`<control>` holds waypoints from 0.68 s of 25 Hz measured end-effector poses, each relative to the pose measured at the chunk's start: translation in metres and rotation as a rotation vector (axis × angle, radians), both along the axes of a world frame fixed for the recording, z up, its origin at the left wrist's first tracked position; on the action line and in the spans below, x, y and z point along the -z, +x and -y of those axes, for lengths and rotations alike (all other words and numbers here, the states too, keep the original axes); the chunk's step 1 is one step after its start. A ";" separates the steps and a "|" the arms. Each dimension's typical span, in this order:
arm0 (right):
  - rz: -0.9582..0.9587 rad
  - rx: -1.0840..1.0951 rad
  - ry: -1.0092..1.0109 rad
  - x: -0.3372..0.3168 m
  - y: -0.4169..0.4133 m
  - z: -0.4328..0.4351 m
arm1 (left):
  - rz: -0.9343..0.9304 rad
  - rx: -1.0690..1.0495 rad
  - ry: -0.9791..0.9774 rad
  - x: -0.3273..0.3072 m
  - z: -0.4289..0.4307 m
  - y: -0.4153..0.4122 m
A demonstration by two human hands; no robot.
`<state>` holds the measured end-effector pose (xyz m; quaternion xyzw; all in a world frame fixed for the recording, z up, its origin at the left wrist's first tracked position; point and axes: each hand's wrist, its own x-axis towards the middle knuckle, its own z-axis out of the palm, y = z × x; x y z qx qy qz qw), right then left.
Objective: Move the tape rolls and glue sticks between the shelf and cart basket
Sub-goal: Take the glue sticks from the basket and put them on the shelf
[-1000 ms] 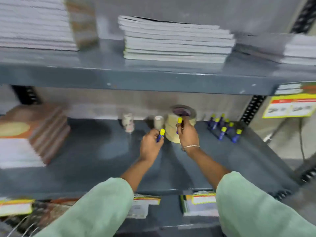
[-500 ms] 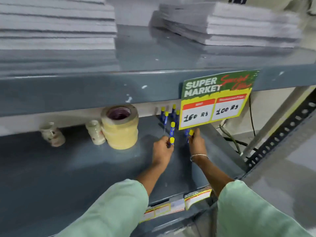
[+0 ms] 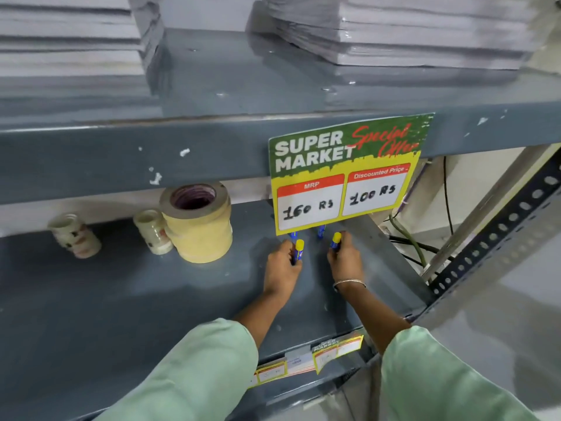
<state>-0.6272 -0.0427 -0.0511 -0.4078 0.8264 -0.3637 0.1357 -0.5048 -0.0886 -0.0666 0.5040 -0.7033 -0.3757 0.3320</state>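
The grey metal shelf (image 3: 127,299) filled most of the view, with an upper board carrying stacks of paper goods (image 3: 403,31). A supermarket price card (image 3: 343,174) hung from the upper board's front edge and hid the back right of the lower board. On that board stood a stack of wide tan tape rolls (image 3: 198,226), upright, with a small clear tape roll (image 3: 153,230) touching its left side and another small roll (image 3: 74,235) lying tilted well to the left.

Both arms, in pale green sleeves, reached to the space just below the card. The left hand (image 3: 282,268) was closed round one glue stick (image 3: 298,252), blue body and yellow cap upward. The right hand (image 3: 346,262), a bangle at the wrist, was likewise closed round a second glue stick (image 3: 335,242). Two further blue sticks (image 3: 321,230) showed only their lower ends beneath the card — their number behind it could not be told.

Judgement: the step in hand was setting glue sticks down among those on the shelf, or lifting them away; the frame alone did not settle which. The cart basket was not in view. The next move called for keeping each stick upright and clear of the hanging card — a knock could topple the standing sticks.
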 end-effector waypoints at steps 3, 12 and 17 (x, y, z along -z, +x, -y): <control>-0.021 0.003 0.000 -0.001 0.000 0.001 | -0.009 0.021 0.033 -0.001 0.001 0.001; -0.015 0.080 -0.136 -0.010 0.003 -0.002 | -0.107 -0.005 0.059 -0.008 -0.010 0.022; -0.390 -0.008 -0.338 -0.064 0.047 0.028 | -0.072 -0.211 -0.228 -0.039 -0.016 0.073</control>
